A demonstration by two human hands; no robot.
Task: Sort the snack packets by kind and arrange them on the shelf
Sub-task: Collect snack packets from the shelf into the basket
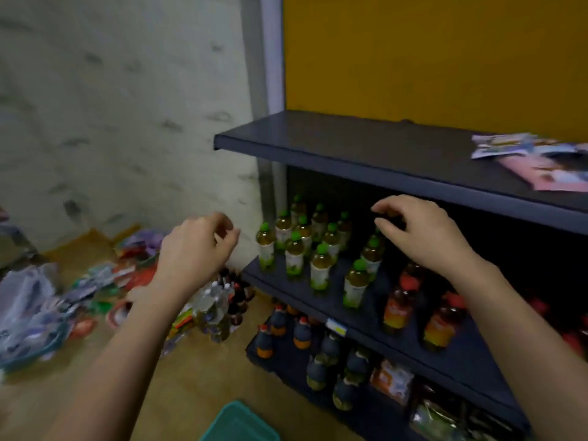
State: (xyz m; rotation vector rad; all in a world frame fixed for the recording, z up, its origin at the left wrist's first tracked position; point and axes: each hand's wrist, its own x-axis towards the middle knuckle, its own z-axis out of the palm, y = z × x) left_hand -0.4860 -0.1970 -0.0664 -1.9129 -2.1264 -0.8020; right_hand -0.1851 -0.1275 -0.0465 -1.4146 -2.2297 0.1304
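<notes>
A dark shelf board (366, 148) juts out in front of a yellow back panel. Two snack packets lie flat on its right end: a white-blue one (515, 144) and a pink one (547, 173). A heap of mixed snack packets (105, 281) lies on the floor at the left. My left hand (197, 246) hangs in the air above the floor heap, fingers loosely curled, holding nothing. My right hand (420, 230) hovers in front of the shelf's front edge, fingers curled down, with nothing visible in it.
Green-capped bottles (296, 249) and red-capped bottles (401, 303) stand on the middle shelf. Dark bottles (302, 335) fill the lowest shelf. More bottles (219, 307) stand on the floor. A teal basket (241, 421) sits at the bottom edge, another basket (28, 354) at left.
</notes>
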